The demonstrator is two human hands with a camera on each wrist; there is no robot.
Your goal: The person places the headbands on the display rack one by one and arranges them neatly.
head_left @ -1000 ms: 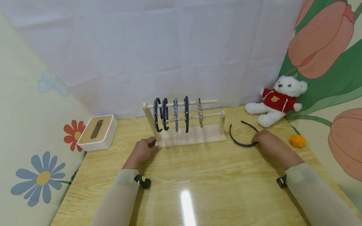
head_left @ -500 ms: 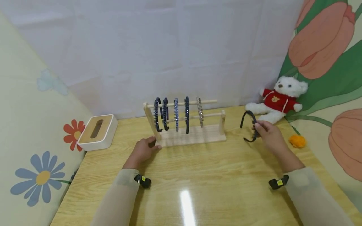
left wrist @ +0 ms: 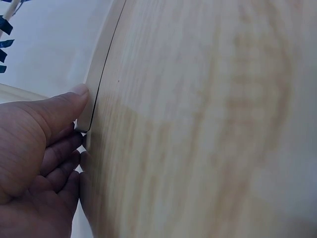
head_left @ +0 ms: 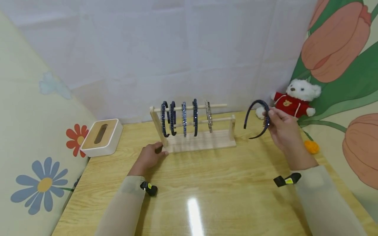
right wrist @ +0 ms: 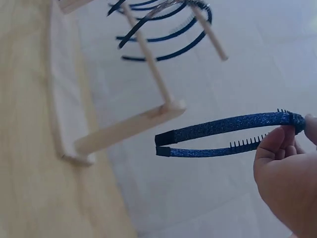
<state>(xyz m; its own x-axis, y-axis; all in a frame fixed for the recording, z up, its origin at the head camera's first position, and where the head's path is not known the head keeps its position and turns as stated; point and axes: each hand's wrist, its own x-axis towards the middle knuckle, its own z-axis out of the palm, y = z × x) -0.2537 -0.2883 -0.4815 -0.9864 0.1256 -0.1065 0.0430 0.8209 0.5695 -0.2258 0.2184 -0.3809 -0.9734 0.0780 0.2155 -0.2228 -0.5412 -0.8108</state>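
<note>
In the head view, a wooden headband stand (head_left: 206,141) stands at mid-table, with several toothed headbands over its upper rod: dark ones (head_left: 195,118) at the left and middle, a light blue glittery one (head_left: 184,119) and a silver one (head_left: 209,118) farthest right. My left hand (head_left: 149,155) grips the left front corner of the stand's base, its thumb on the front edge in the left wrist view. To the right of the stand, my right hand (head_left: 284,131) holds up a dark blue glittery headband (right wrist: 218,126), pinched at its toothed middle with its ends pointing toward the stand.
A white tissue box (head_left: 101,137) with a wooden lid sits at the left. At the back right, a white teddy bear (head_left: 290,101) in a red top is partly behind my right hand. An orange fluffy ball (head_left: 311,147) lies at the right edge. White cloth (head_left: 133,65) hangs behind.
My right hand has picked the dark headband up off the table, turned it upright and raised it. The left hand has stayed at the stand's corner.
</note>
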